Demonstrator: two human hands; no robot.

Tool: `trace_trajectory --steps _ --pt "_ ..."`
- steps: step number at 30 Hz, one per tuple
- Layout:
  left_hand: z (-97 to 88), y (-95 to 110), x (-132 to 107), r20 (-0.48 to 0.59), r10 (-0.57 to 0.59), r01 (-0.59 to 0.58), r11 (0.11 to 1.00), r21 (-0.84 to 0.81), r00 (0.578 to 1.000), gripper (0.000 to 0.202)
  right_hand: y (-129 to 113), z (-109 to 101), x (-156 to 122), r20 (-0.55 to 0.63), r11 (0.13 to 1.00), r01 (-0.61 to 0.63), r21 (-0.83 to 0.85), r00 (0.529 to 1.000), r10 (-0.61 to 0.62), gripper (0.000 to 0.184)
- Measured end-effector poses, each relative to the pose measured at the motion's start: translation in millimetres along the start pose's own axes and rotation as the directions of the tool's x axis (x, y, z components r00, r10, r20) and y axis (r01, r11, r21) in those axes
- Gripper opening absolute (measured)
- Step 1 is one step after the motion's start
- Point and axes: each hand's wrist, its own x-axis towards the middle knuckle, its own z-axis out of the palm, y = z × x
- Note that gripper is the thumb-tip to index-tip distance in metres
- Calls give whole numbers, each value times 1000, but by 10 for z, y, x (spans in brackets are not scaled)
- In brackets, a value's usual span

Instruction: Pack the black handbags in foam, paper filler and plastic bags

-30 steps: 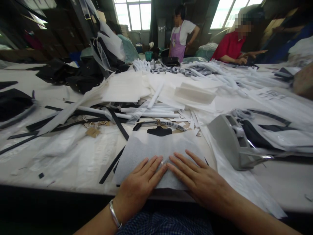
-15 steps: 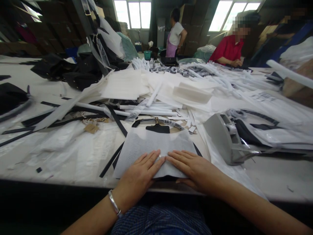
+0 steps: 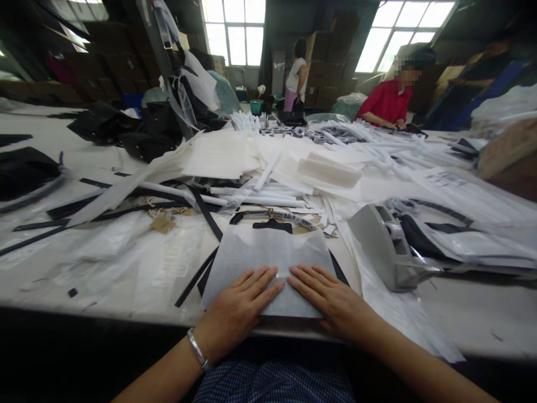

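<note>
Daylight is coming through tall windows (image 3: 235,28) into a workshop, and a long white worktable (image 3: 482,313) is running across the whole view under heaps of packing material. At its far side a person in a red shirt (image 3: 384,101) is bending over the work, and another person in an apron (image 3: 296,81) is standing, now turned away rather than facing the table as a second ago.

Stacks of white sheets (image 3: 218,154) and a pile of black bags (image 3: 142,134) are crowding the middle of the table. Clear plastic bags (image 3: 109,246) are lying to the left. A grey tape dispenser (image 3: 377,246) is sitting just right of the work, near the right wrist.

At the near edge a grey-white wrapping sheet (image 3: 268,252) is lying over a black item whose tab with a metal clasp (image 3: 272,225) is poking out at the far side. The left hand (image 3: 239,305) and right hand (image 3: 331,299) are resting on it, open and palm down, gripping nothing, fingertips almost meeting at the middle. Half a second ago the right hand was curling at the sheet's near edge; now it is lying flat again, so the sheet is being held smooth in the same place. Black straps (image 3: 205,210) are crossing beside and under the sheet's left corner. A silver bracelet (image 3: 197,350) is circling the left wrist.
</note>
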Motion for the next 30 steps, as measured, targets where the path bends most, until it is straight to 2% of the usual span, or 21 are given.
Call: trace_trajectory --steps 3,6,9,11,13,15,18,20,22,26,30 --pt "11 13 19 -11 -1 2 1000 27 1000 71 -54 -126 -1 30 997 -15 79 999 13 86" --pt "14 21 28 -22 8 -7 999 41 1000 65 -194 -438 61 103 987 -81 136 992 68 82" --pt "24 23 21 -30 11 -10 999 40 999 64 -383 -719 226 81 977 -187 104 980 179 54" --pt "38 22 17 -27 9 -8 999 37 1000 66 -468 -769 388 -37 979 -170 113 984 175 38" --pt "53 19 18 -15 9 -9 999 32 1000 68 -484 -666 545 -166 985 -104 137 978 126 40" --pt "63 16 25 -11 4 -4 1000 20 1000 69 -436 -442 648 -226 986 -81 144 968 113 46" --pt "59 8 32 -14 -6 5 1000 -20 1000 73 -322 -73 662 -194 984 -108 145 972 135 53" --pt "44 -6 24 -16 2 -3 999 -49 1000 74 -270 69 617 -192 980 -128 152 969 156 57" --pt "24 -26 9 -34 4 -7 997 -75 999 72 -245 100 582 -185 976 -134 174 969 165 57" --pt "-14 -56 -6 -53 -32 24 990 -142 998 71 -194 -9 613 -102 950 -128 285 981 163 51" --pt "-11 -56 13 -96 -96 76 979 -191 991 61 -124 -75 695 -69 924 -133 359 983 168 48"
